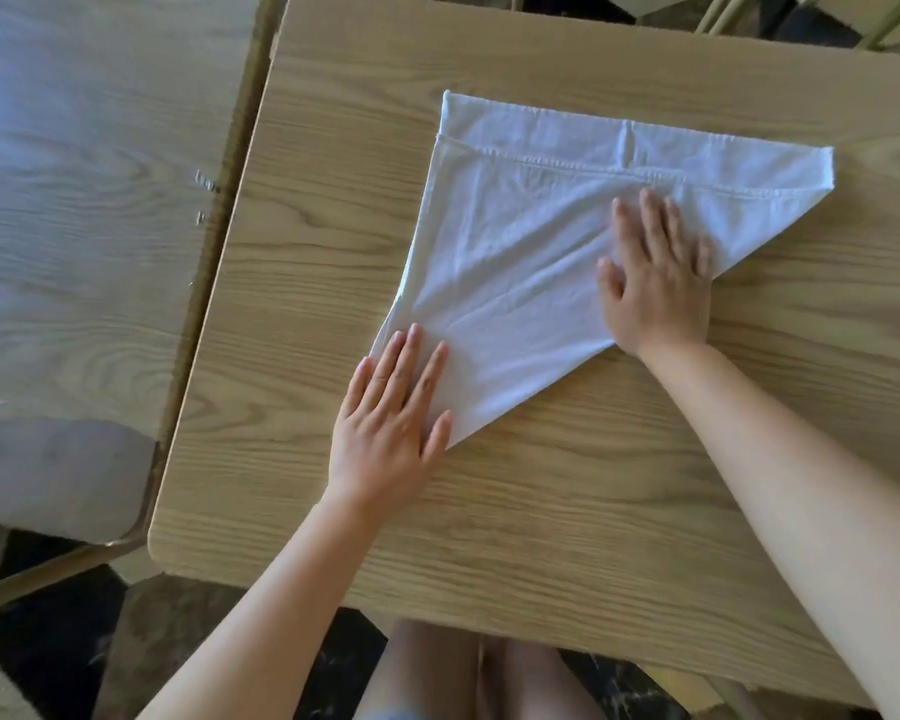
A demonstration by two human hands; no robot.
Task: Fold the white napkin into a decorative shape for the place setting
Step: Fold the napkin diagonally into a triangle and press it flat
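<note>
Two flat open hands, left hand (391,413), right hand (655,283), press triangular white napkin (515,262); woodgrain table (541,511).

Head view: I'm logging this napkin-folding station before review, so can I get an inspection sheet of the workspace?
Surface: light wood-grain table, bare apart from the cloth.
Job's things: white napkin, folded into a rough triangle, lying flat, with a hemmed band along its far edge and some wrinkles.
Clutter: nothing seen.
Grippers: left hand flat, palm down, on the napkin's near corner; right hand flat, fingers spread, on its right part. Neither is pinching the cloth.
Cables: nothing seen.
Surroundings: second wood-grain table close on the left with a narrow gap between; dark patterned floor below; the person's knees at the near edge.
</note>
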